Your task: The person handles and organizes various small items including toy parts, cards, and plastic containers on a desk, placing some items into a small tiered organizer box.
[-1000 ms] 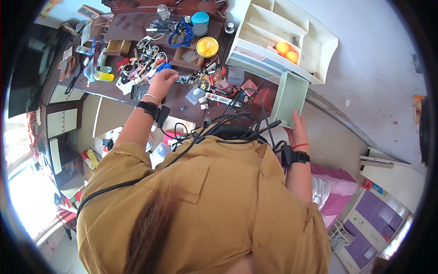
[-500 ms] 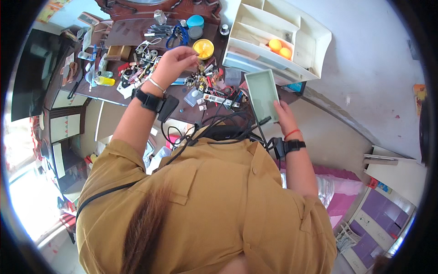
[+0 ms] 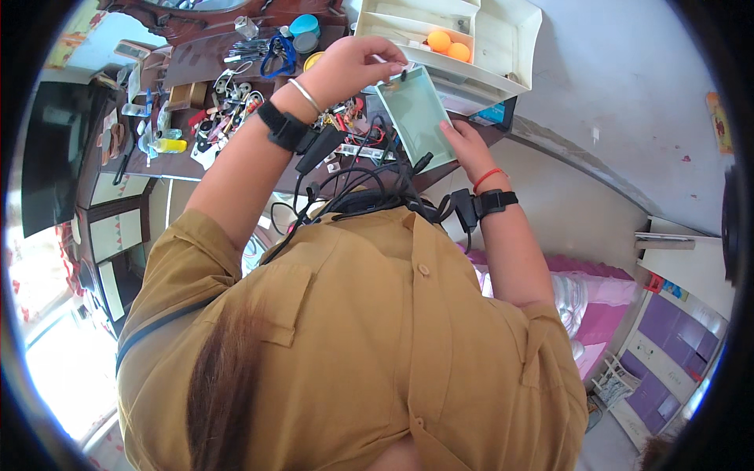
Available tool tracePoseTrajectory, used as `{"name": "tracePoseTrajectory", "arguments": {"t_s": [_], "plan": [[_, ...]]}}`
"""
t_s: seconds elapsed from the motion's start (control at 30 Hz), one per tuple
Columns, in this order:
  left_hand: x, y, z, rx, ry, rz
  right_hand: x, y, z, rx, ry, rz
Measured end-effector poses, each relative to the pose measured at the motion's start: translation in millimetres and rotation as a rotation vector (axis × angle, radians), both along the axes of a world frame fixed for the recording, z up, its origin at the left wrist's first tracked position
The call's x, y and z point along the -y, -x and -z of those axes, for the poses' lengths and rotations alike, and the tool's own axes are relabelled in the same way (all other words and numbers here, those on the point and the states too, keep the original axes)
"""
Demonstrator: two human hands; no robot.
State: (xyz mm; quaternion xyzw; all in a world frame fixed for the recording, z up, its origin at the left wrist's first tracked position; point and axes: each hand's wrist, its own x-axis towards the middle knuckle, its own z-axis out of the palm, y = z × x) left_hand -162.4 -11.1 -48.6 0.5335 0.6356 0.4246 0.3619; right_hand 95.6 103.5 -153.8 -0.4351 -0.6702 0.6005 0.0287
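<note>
My right hand grips the near right edge of a shallow pale green tray, thumb over its rim, holding it tilted above the table's front edge. Over the tray's far left corner is my left hand, its fingertips pinched together. A small dark piece shows at those fingertips, too small to name. Behind the tray stands a white drawer organizer with orange balls in one compartment. My left hand and wrist partly cover a yellow round tub.
Small clutter covers the dark table to the left, with a yellow bottle near its edge. Blue-handled scissors lie at the back by a turquoise lid. Black cables loop between my body and the table.
My left hand has moved right, from beside the yellow tub to the tray's far corner. The tray and my right hand have shifted slightly left and up in view, as the whole view shifted.
</note>
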Motion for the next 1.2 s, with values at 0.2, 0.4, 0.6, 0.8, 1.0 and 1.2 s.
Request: {"name": "tracePoseTrajectory", "arguments": {"t_s": [0.2,0.4,0.6,0.8,1.0,1.2], "plan": [[-29,-12,10,-0.243,-0.073,0.044,4,-3,6,-0.060,0.033,0.048],[-34,-17,16,-0.513,-0.087,0.103,7,-4,1,-0.046,-0.003,0.061],[-44,-15,29,-0.609,-0.090,0.136,9,-1,-8,-0.009,0.047,0.079],[-52,-20,40,-0.592,-0.074,0.119,12,-2,-11,0.007,0.043,0.077],[-55,-25,43,-0.580,-0.156,0.059,15,-10,-6,-0.042,0.188,0.146],[-60,-32,39,-0.422,-0.172,0.031,19,-48,3,-0.062,0.316,0.334]]}}
